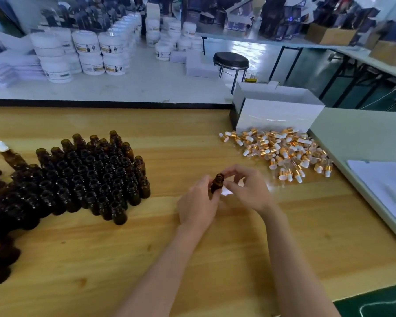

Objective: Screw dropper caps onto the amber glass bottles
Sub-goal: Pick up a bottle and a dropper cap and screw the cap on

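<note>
My left hand [198, 205] grips a small open-necked amber bottle [217, 184] upright above the middle of the wooden table [192, 259]. My right hand [248, 191] is right beside it, fingers curled by the bottle's neck. It holds a dropper cap [226, 191], of which only a white bit shows under the fingers. A dense cluster of uncapped amber bottles [85, 179] stands to the left. A loose pile of gold-and-white dropper caps [284, 152] lies to the right.
A capped bottle [8, 154] leans at the far left beside other bottles. A white open box [277, 110] stands behind the cap pile. Papers [384, 184] lie on a pale side table at right. White jars [87, 51] and a stool [231, 60] sit beyond.
</note>
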